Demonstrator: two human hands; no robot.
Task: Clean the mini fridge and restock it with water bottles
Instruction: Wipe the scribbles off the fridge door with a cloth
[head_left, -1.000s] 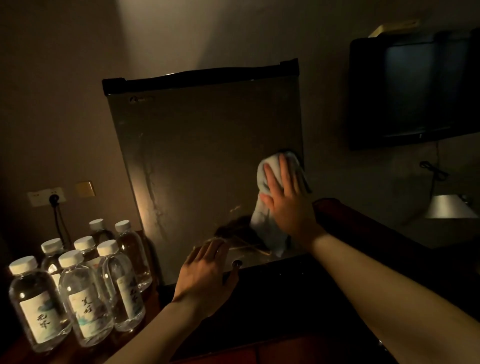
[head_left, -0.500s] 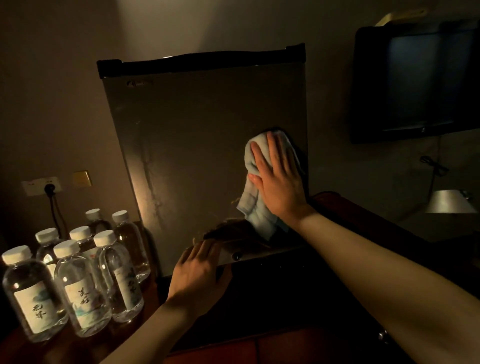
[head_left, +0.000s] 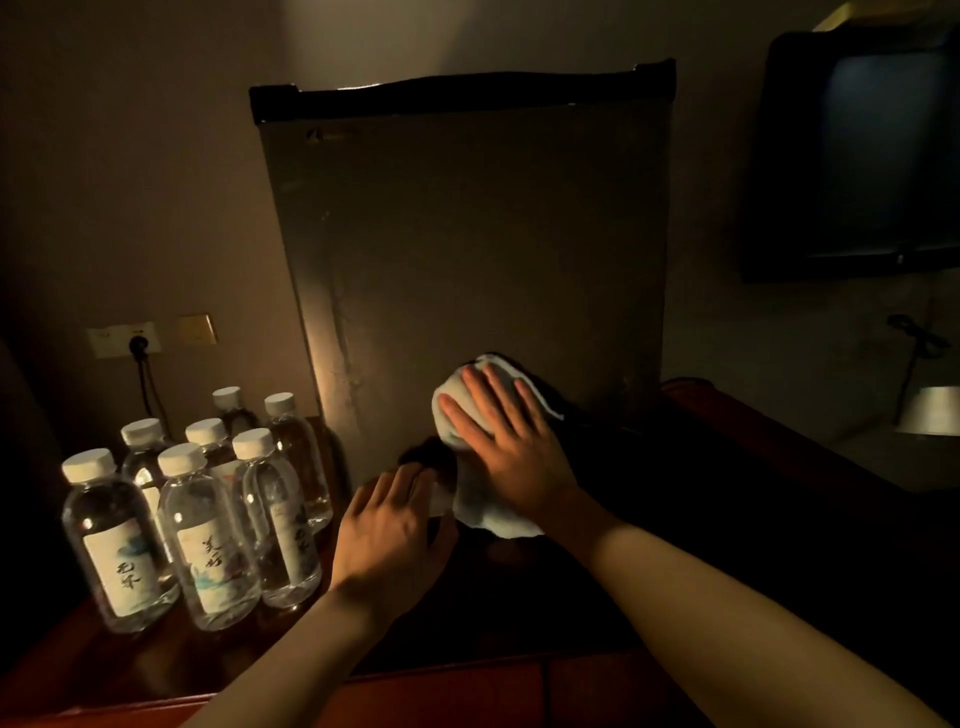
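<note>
The mini fridge (head_left: 467, 249) stands upright on a dark wooden cabinet top (head_left: 753, 519), its grey door closed and facing the camera, with a black trim strip along the top edge. Low on the door, the right hand (head_left: 506, 441) presses a pale cloth (head_left: 483, 512) flat against the metal, fingers straight and spread over the cloth, whose lower end hangs down past the bottom of the door. Just left of it, the left hand (head_left: 395, 525) rests with its fingers extended against the door's lower edge, holding nothing.

To the left of the fridge, a cluster of clear water bottles (head_left: 197, 514) with white caps stands upright on the same surface, close together, the nearest ones showing printed labels. Behind them on the wall is a power socket (head_left: 124, 338) with a black plug in it. At the upper right a dark television (head_left: 857, 150) hangs on the wall, and a lamp shade (head_left: 930, 410) shows at the right edge.
</note>
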